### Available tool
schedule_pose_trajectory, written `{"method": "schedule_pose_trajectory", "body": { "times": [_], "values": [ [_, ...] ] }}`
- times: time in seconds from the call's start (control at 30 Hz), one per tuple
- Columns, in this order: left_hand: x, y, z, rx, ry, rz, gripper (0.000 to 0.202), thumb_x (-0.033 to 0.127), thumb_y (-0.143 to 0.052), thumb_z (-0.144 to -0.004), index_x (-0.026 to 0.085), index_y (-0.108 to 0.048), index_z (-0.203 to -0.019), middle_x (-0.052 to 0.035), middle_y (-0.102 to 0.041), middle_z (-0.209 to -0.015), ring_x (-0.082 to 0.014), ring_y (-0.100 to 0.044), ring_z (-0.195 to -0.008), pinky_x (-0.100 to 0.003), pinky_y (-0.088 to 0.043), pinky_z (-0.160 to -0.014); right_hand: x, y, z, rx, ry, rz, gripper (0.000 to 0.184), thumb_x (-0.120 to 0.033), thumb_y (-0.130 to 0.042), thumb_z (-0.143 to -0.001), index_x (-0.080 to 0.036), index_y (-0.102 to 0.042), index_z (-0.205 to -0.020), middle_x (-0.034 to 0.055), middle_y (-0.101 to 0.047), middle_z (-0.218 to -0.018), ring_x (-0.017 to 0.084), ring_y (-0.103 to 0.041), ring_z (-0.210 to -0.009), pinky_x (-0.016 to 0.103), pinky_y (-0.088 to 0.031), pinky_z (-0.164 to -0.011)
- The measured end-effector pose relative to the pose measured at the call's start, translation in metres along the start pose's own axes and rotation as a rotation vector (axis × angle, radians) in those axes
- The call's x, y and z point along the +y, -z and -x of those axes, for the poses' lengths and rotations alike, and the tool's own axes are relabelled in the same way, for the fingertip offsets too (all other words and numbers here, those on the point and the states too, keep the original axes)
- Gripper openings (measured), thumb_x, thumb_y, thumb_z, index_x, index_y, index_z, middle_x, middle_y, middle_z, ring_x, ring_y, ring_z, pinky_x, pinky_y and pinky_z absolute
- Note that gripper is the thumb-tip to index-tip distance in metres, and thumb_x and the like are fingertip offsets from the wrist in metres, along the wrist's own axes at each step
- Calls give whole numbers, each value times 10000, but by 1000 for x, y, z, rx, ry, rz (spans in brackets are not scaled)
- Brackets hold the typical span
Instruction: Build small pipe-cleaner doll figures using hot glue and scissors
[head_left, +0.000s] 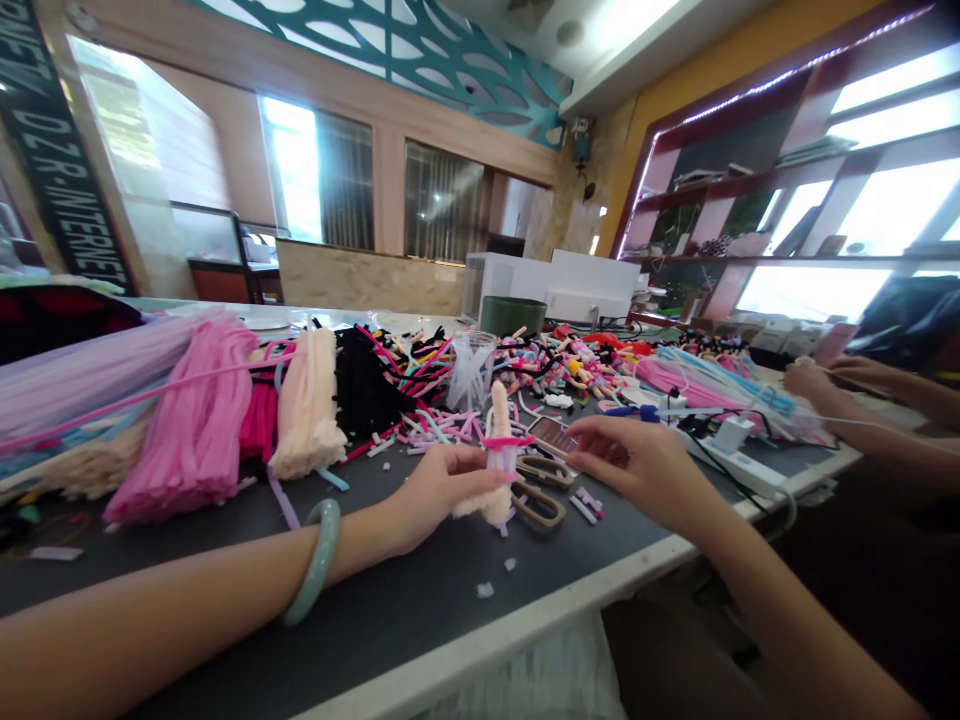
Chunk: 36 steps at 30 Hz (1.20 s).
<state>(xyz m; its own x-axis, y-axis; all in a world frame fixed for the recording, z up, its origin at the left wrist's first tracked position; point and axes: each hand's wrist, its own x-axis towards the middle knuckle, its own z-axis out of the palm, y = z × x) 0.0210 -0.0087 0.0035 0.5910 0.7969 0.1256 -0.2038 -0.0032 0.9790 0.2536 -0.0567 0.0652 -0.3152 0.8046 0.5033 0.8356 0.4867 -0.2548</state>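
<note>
My left hand [442, 490] pinches a small pipe-cleaner figure [499, 460] upright between thumb and fingers. It is cream, with a lilac middle and a bright pink pipe cleaner wrapped across it. My right hand [645, 465] hovers to the right with its fingers loosely curved and apart, and nothing shows between them. Scissors with tan handles [540, 505] lie on the table just behind the figure. A phone [553, 434] lies beside my right fingertips. Short lilac and pink pipe-cleaner pieces [589, 503] are scattered near the scissors.
Bundles of pink [187, 430], cream [307, 400] and black pipe cleaners [367, 385] fill the left. A clear cup [471, 370] and a pile of small colourful figures [577, 365] stand behind. At right are a power strip [731, 465] with cables and another person's hands [817, 385].
</note>
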Motion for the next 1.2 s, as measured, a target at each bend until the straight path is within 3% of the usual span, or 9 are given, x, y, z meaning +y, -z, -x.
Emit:
{"method": "schedule_pose_trajectory", "body": {
  "times": [0.17,0.33,0.57,0.97,1.2],
  "values": [
    [-3,0,0,-25,14,35,191,274,-760,-642,111,-709,-726,-21,-668,-640,-106,-577,-558,-214,-412,-569,-14,-26,4,147,165,-52,143,-277,-586,-839,-202,-624,-955,23,-658,-806,112,-577,-607,229,-476,-598],
    [-4,0,1,-64,52,52,257,276,-763,-634,106,-715,-820,-51,-694,-736,-145,-621,-649,-252,-446,-652,-17,-37,6,240,239,-105,82,-222,-564,-852,-202,-618,-910,28,-652,-811,126,-590,-664,228,-477,-616],
    [-2,-1,3,-68,65,-5,314,327,-762,-625,86,-703,-817,-70,-683,-703,-188,-632,-650,-288,-444,-640,-20,-39,7,238,267,-124,98,-191,-526,-862,-220,-617,-881,35,-643,-842,140,-605,-725,240,-490,-639],
    [-5,0,3,-95,17,-106,221,322,-705,-697,105,-670,-723,-9,-612,-617,-92,-499,-542,-207,-320,-532,-24,-40,8,221,321,-55,102,-178,-517,-864,-215,-611,-880,33,-656,-837,144,-620,-731,255,-474,-665],
    [-2,-1,3,-99,11,-122,242,331,-702,-700,93,-662,-718,-8,-588,-584,-87,-476,-516,-209,-318,-522,-23,-45,9,232,351,13,104,-173,-518,-860,-217,-603,-900,30,-665,-833,143,-625,-712,253,-480,-649]
  ]
}}
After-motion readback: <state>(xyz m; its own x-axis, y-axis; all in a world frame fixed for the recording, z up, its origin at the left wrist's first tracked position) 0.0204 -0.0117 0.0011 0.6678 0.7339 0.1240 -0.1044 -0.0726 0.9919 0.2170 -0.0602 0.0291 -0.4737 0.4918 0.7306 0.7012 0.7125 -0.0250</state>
